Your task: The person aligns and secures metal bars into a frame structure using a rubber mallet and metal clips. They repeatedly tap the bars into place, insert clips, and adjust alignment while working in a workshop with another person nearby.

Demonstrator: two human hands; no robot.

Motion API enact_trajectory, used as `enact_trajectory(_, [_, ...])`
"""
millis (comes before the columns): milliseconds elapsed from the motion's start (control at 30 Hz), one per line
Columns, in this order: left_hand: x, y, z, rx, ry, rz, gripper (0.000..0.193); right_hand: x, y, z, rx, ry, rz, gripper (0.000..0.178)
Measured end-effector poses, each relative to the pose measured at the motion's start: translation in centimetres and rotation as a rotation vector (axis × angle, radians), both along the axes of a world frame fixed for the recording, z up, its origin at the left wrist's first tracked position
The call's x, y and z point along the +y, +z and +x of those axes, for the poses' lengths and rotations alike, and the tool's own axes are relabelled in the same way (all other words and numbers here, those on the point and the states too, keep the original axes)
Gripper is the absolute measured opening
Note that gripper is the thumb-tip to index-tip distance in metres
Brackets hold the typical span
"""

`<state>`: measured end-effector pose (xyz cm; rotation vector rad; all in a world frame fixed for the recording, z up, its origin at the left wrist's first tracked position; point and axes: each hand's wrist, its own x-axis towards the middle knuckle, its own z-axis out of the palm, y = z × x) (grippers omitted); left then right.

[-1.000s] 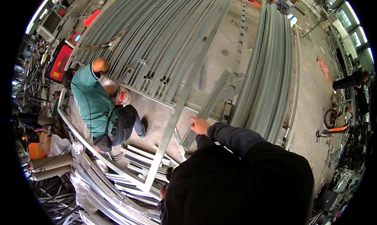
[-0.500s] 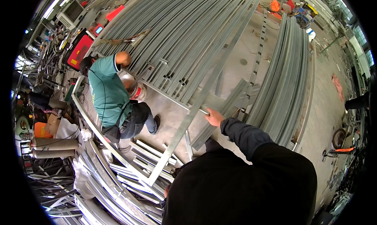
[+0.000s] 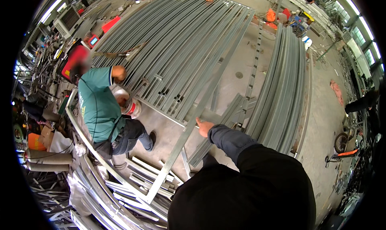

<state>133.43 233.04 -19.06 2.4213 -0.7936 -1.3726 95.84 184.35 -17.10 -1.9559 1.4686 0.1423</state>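
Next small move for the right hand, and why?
Probably bring the right hand round the edge of the long metal bar. Its extended index finger overlaps the bar's right edge in this view, contact is unclear, and no finger visibly wraps the bar. The left hand is out of view.

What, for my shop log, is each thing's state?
Right hand: index finger extended, contact unclear
Left hand: not in view
Long bar: slanting across the view
Laid-out bars: side by side
Right-side bars: packed close
Co-worker: elbow bent
Small screen: lit
Ceiling lights: on
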Motion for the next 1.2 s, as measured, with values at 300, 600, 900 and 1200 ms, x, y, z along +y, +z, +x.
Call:
enact_trajectory(300, [-1.4, -0.9, 1.7, -0.025, -0.040, 0.009, 0.044, -0.1, 3.9, 1.7, 0.083, 0.051, 0.122, 0.072])
enact_trajectory(600, [2.3, -0.3, 3.3, -0.052, 0.003, -0.028, 0.045, -1.6, 0.4, 2.0, 0.038, 0.107, 0.049, 0.063])
enact_trajectory(900, [2.6, 1.2, 2.3, -0.053, -0.042, -0.023, 0.046, -3.7, -3.0, 0.6, -0.232, -0.169, -0.316, 0.048])
enact_trajectory(1200, [4.5, 2.4, 2.7, -0.067, -0.042, -0.034, 0.047, -7.1, 8.4, 4.5, -0.850, -0.655, 0.322, 0.063])
